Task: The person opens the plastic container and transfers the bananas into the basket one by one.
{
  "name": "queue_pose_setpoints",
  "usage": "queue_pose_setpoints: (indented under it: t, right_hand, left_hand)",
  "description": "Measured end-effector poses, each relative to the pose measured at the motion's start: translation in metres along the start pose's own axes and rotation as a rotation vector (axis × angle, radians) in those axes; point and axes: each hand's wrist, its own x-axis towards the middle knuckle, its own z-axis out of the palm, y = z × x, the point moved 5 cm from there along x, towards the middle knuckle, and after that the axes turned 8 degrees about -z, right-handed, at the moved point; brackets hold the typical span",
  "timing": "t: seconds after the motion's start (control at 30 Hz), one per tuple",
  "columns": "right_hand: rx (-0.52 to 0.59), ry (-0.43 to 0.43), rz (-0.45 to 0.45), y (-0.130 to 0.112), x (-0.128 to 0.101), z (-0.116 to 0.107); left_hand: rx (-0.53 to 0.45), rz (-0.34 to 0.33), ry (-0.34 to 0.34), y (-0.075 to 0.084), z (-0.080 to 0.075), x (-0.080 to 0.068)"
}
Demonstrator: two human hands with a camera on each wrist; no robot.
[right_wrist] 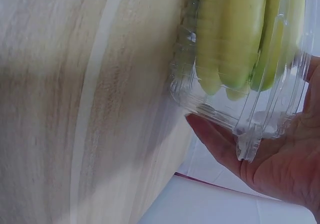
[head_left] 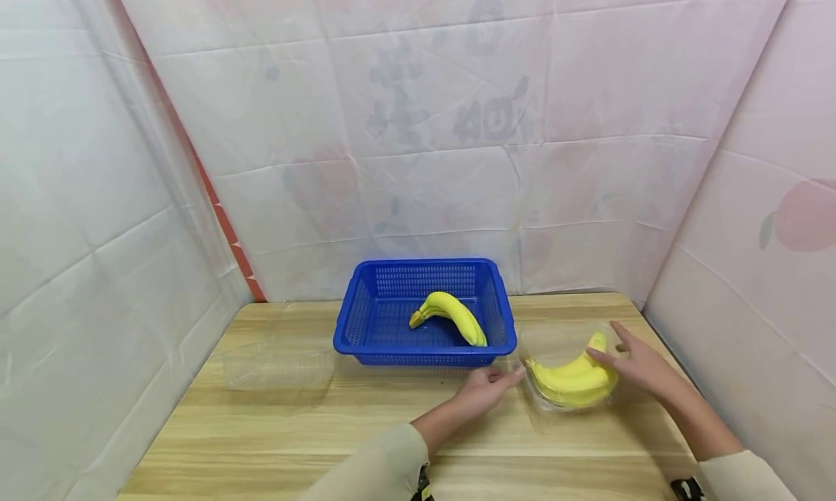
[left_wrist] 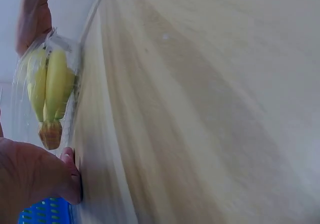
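In the head view, a clear plastic clamshell box [head_left: 548,401] sits on the table's right side with a bunch of yellow bananas [head_left: 571,381] inside. My right hand [head_left: 643,363] grips the box's right end, thumb over its top. The right wrist view shows fingers around the box's tabbed end [right_wrist: 248,141], with banana tips [right_wrist: 235,79] behind the plastic. At the opposite end, my left hand [head_left: 486,392] holds the box's left edge by the banana stem. From the left wrist, the brown stem end [left_wrist: 50,134] points toward my left hand [left_wrist: 37,176].
A blue plastic basket [head_left: 353,316] stands at the table's back middle, holding another bunch of bananas [head_left: 457,316]. Another clear plastic box [head_left: 277,365] lies on the left of the wooden table [head_left: 313,436]. White printed sheets [head_left: 418,123] enclose the back and sides.
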Motion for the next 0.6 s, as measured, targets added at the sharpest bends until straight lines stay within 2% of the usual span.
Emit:
queue_pose_setpoints:
  t: [0.17, 0.3, 0.6]
  right_hand:
    - [0.047, -0.042, 0.000, -0.002, -0.002, 0.004]
    - [0.074, -0.055, -0.001, -0.003, -0.004, 0.007]
    - [0.121, -0.065, 0.017, -0.008, -0.007, 0.013]
  left_hand:
    - [-0.063, -0.049, -0.019, 0.004, 0.010, 0.003]
    - [-0.110, -0.062, -0.046, 0.003, 0.016, 0.004]
    - [-0.174, -0.051, -0.072, 0.003, 0.017, 0.002]
